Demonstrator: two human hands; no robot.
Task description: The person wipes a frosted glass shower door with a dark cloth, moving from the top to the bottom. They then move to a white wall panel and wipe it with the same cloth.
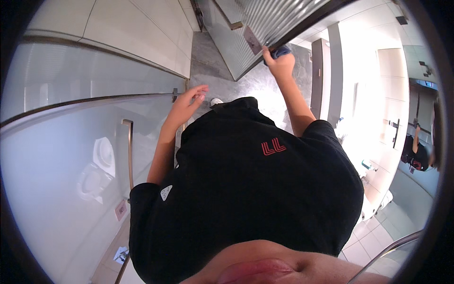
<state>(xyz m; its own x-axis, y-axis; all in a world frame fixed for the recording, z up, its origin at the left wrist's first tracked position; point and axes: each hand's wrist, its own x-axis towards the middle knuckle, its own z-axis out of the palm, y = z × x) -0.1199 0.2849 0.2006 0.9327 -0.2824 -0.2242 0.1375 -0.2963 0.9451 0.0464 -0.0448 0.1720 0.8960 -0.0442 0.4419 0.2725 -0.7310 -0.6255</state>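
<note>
My right hand (282, 65) reaches forward and holds a bunched dark blue cloth (281, 52) against the dark-framed edge of a ribbed glass door (255, 39). Its thumb lies along the near face of the frame, and the door stands ajar. Part of the cloth is hidden behind my fingers and the frame. My left hand (186, 103) hangs in the air with loosely bent fingers and nothing in it. Close beside it are a small metal fitting (175, 95) and the edge of a glossy glass panel (106, 142).
A long metal handle (130, 152) runs along the left panel, which reflects a toilet. Grey marble flooring (209, 81) lies ahead. At the right are a brightly lit counter area (361, 106) and a mirror (422, 142) reflecting a person in black.
</note>
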